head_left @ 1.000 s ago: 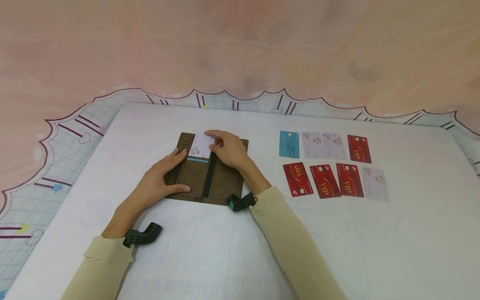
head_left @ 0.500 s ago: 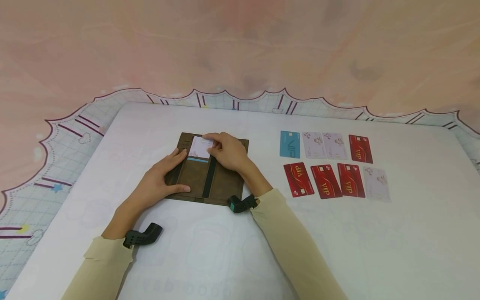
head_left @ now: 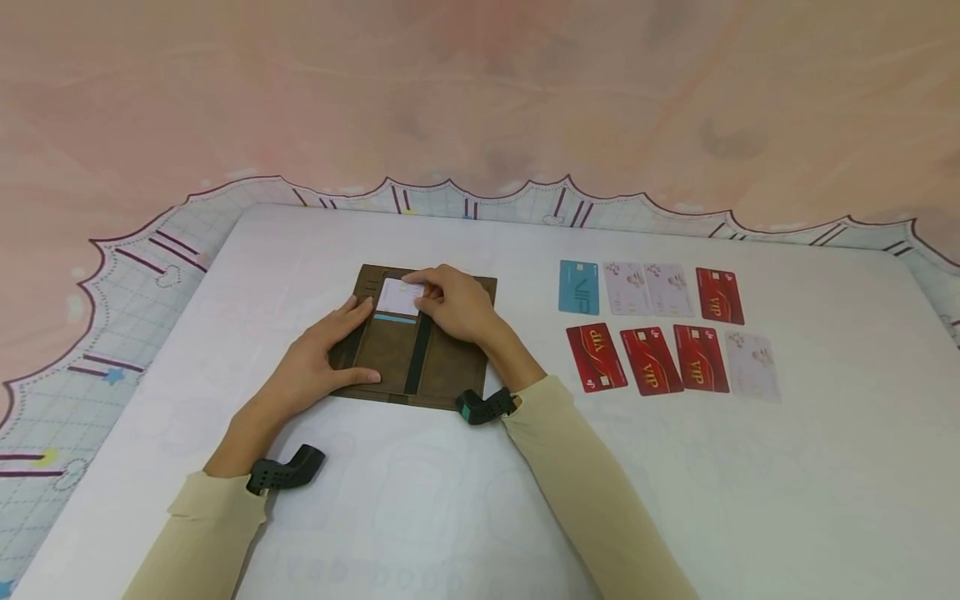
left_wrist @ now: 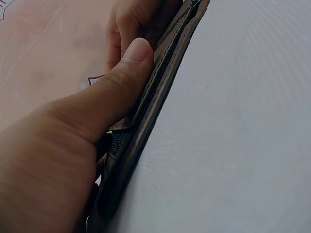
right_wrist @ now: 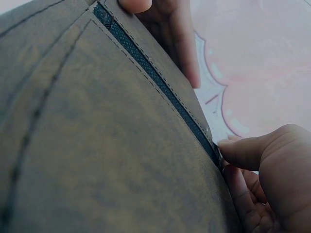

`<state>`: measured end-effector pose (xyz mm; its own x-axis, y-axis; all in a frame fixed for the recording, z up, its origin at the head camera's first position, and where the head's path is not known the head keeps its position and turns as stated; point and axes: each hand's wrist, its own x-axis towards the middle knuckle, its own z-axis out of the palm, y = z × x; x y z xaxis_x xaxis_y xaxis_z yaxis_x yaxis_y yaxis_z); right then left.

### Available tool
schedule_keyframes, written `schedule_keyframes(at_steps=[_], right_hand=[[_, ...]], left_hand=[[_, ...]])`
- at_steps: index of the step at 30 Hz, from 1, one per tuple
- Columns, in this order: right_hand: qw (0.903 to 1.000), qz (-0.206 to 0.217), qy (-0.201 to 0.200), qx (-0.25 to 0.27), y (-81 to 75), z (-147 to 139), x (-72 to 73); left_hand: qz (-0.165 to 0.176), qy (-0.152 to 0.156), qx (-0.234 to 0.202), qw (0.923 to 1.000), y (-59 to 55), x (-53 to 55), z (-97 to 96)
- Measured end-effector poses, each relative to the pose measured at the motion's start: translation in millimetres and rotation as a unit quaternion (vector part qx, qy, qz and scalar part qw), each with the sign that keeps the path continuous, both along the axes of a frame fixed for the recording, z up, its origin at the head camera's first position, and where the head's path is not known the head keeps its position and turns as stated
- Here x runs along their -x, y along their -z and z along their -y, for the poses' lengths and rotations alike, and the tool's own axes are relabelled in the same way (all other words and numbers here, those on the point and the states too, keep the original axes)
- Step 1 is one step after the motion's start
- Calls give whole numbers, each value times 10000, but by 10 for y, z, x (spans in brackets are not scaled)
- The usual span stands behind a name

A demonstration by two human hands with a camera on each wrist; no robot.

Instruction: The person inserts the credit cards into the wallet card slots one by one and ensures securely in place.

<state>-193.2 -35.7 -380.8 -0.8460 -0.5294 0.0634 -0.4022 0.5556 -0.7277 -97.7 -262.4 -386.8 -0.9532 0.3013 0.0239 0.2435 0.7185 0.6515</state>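
While the left hand (head_left: 322,354) lay spread, apparently bracing the wallet (head_left: 456,367), the right hand (head_left: 459,304) pinched 1 pale card (head_left: 397,297).

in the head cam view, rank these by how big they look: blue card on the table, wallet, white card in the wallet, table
1. Table
2. Wallet
3. Blue card
4. White card, counting only the part that shows

The white table (head_left: 465,500) bears an open wallet (head_left: 393,354), a blue card (head_left: 578,287), red cards (head_left: 652,361) and pale cards (head_left: 669,291).
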Motion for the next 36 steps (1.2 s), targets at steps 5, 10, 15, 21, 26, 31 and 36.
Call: schedule_keyframes(at_steps=[5,10,15,21,26,31,36], right_hand=[[10000,-13,-18,16,5,8,4],[9999,42,-32,116,12,11,0],[9998,84,-67,179,19,4,-6],[9997,89,-99,206,26,-6,-6],[9997,90,-109,179,27,-13,-1],[9999,55,-79,124,27,-18,6],[9996,140,-92,218,24,-23,7]], left_hand=[[58,-44,2,10000,-30,-13,-7],[66,-35,-7,10000,-28,-14,-1],[67,-18,-1,10000,-36,-17,-2],[84,1,7,10000,-43,-19,-6],[94,-12,14,10000,-48,-16,-12],[88,-16,29,10000,-52,-9,-19],[86,-5,28,10000,-55,-10,-20]])
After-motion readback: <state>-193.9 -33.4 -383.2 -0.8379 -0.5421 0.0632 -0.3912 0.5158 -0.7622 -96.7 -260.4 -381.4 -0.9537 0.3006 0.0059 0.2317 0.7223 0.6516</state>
